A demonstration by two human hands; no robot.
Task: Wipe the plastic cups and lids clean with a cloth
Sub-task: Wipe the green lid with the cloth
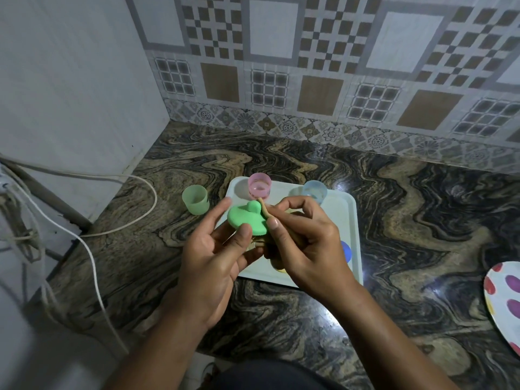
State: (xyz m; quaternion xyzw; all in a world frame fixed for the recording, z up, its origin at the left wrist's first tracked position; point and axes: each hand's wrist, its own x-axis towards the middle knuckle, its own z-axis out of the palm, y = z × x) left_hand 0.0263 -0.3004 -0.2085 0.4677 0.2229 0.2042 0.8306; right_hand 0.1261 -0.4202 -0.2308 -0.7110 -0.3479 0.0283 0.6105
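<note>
Above the marbled counter point(394, 220), at the white tray's point(346, 220) nine o'clock edge, the left hand point(208, 266) pinches the green lid point(247, 220) lightly while the right hand point(306, 246) grips the beige cloth point(264, 211) against it, so hard rubbing could flick it loose.

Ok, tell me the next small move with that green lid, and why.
Probably slide the cloth leftward across the green lid. The left hand holds the lid above the tray, and the right hand pinches the cloth only at the lid's right edge, so most of the top looks uncovered.
</note>
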